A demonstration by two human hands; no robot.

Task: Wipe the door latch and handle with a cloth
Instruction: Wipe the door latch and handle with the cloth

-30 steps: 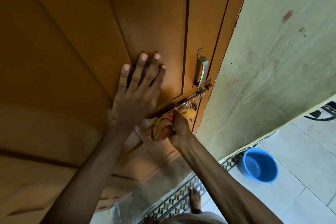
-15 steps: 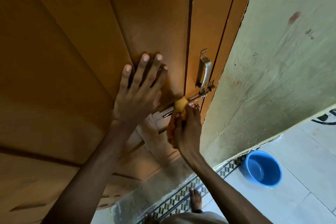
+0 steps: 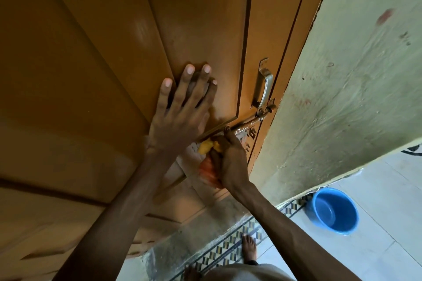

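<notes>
An orange-brown wooden door (image 3: 96, 57) fills the left of the view. Near its right edge a metal pull handle (image 3: 263, 83) stands upright, and a sliding bolt latch (image 3: 249, 122) runs slantwise just below it. My left hand (image 3: 180, 112) lies flat on the door with fingers spread, left of the latch. My right hand (image 3: 228, 159) is closed around a bunched yellow-orange cloth (image 3: 206, 147) and presses it against the lower left end of the latch. Part of the cloth is hidden inside my fist.
A pale green plastered wall (image 3: 342, 86) juts out right of the door. A blue plastic tub (image 3: 334, 211) sits on the pale tiled floor at lower right. My bare foot (image 3: 249, 248) stands on a patterned tile strip below the door.
My right hand with the cloth rose along the latch half a second ago and has now slid back down to the bolt's lower left end. My left hand stays flat on the door.
</notes>
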